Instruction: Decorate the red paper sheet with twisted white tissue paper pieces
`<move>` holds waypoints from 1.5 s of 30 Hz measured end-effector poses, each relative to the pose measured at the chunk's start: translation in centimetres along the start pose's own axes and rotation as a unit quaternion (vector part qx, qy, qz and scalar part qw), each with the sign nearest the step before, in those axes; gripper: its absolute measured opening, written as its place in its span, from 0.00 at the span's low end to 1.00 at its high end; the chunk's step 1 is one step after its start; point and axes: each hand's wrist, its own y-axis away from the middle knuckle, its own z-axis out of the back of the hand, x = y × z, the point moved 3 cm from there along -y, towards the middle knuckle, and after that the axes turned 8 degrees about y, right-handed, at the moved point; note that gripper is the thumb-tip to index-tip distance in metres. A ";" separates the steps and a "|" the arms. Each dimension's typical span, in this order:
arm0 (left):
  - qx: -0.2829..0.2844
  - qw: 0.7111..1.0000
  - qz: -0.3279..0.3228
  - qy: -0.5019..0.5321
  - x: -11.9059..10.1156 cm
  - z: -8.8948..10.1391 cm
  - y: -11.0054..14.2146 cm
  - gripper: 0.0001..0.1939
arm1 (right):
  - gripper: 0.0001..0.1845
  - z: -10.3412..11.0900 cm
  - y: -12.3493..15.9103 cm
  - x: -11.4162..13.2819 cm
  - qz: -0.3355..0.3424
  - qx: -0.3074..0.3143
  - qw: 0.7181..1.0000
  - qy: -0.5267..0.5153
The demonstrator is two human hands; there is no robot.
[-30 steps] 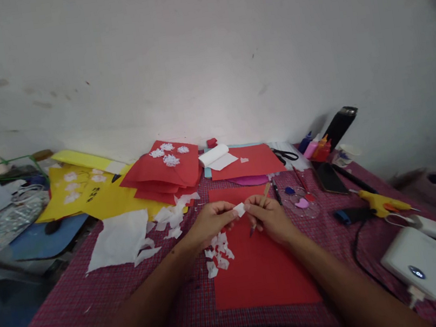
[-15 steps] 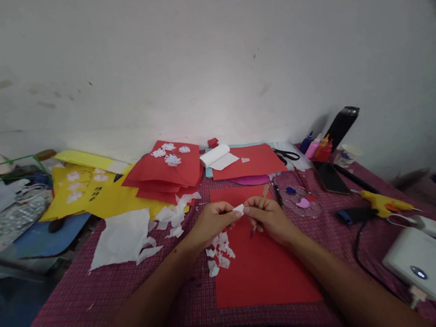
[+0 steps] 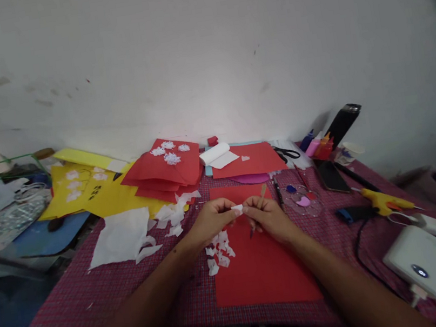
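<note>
Small white paper piece (image 3: 237, 209) above a red sheet (image 3: 267, 271)

Left hand (image 3: 215, 216): thumb and fingers closed in a narrow pinch on the near-left end of the paper piece, which is thin, pale and small
Right hand (image 3: 268, 213): fingertips pinching the opposite end of the same piece; a slim stick (image 3: 262, 194), tan and flat at its upper end, dark at its lower tip, also lodged in the grasp
Beneath: the red sheet, smooth, matte, rectangular, lying flat
At its left edge: torn scraps (image 3: 222, 247), white, irregular, thin, loosely heaped
Further left: a large white sheet (image 3: 120, 237), soft and creased, with ragged shreds (image 3: 174, 214) near it
To the right: a clear palette (image 3: 312, 208), scalloped, with blue, red and pink in its wells
Behind: a stack of red paper (image 3: 148, 175) bearing frilled white blossoms (image 3: 172, 159); a roll of white paper (image 3: 216, 151), partly unrolled; yellow sheets (image 3: 120, 197) with pale flower shapes
Far right: black-handled scissors (image 3: 290, 154); a yellow glue gun (image 3: 385, 200), hard-bodied; a black cylindrical flask (image 3: 344, 124), tilted; a white box (image 3: 421, 259), glossy, round-cornered
Support: the worktop (image 3: 182, 305), under a checked red-purple cloth (image 3: 61, 323), woven
</note>
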 end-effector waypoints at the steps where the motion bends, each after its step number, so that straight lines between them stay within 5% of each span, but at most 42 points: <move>1: 0.006 1.000 0.001 0.003 0.0 -0.1 0.0 0.12 | 0.14 0.0 0.0 0.0 0.000 0.001 1.000 0.004; 6: 0.012 1.000 0.003 0.015 0.0 -0.2 0.1 0.14 | 0.16 0.1 -0.1 0.2 0.000 -0.017 1.000 0.006; 14: -0.074 0.997 0.014 0.028 0.1 0.3 -0.6 0.10 | 0.13 1.5 -0.1 1.0 0.059 -0.131 0.984 -0.108; 31: -0.055 0.994 0.071 0.061 0.6 -0.1 -0.5 0.10 | 0.09 0.9 0.3 1.5 0.111 -0.081 0.989 -0.046; 41: -0.064 0.994 0.061 0.062 0.2 -0.3 -0.4 0.10 | 0.07 1.1 0.2 1.3 0.114 -0.100 0.987 -0.061; 45: -0.079 0.993 0.061 0.055 0.6 0.1 -0.6 0.12 | 0.07 1.5 0.3 1.5 0.130 -0.154 0.979 -0.038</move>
